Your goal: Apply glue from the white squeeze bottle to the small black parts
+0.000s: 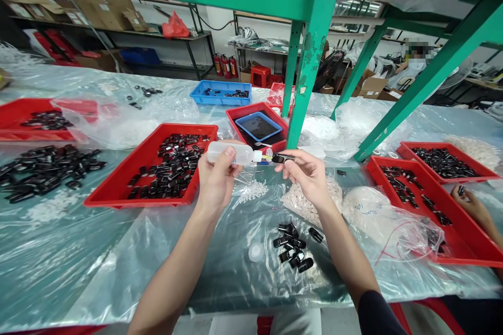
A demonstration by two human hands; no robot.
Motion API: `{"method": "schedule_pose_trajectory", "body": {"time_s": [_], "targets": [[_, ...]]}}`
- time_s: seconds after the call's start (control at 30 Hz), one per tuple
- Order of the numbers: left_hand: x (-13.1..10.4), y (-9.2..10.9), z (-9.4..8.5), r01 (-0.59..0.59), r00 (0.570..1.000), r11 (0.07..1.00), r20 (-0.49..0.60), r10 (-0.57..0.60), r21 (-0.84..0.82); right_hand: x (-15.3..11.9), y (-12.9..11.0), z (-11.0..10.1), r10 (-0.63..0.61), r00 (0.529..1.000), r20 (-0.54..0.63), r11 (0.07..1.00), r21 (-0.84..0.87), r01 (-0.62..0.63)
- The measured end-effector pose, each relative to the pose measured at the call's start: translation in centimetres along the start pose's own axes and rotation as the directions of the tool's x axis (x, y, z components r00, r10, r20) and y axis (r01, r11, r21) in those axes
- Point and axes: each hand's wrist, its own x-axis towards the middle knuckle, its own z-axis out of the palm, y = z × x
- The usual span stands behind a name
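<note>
My left hand (216,175) is wrapped round a translucent squeeze bottle (239,153), which lies sideways with its narrow nozzle pointing right. My right hand (306,172) pinches a small black plastic part (283,158) close to the nozzle tip; whether the two touch I cannot tell. Below my hands, a loose pile of black parts (293,243) rests on the plastic-covered table (231,267). Small white pieces (251,192) are scattered beneath the bottle. To the left, a red tray (137,201) holds many more black parts.
A green metal frame (304,78) rises from the table ahead. Behind my hands stand a red tray with a blue one (259,125) inside, and a blue tray (220,99). Bags of pale pieces (365,214) lie right. A co-worker's hand (471,207) holds a part over a red tray (467,251).
</note>
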Motion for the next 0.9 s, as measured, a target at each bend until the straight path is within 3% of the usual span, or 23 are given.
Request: {"method": "schedule_pose_trajectory", "body": {"time_s": [0.9], "targets": [[0.04,0.0,-0.36,-0.054,0.997,0.998,0.061,0.052,0.04,0.1,-0.14,-0.09,-0.02,1.0,0.013,0.999,0.045,0.019]]}}
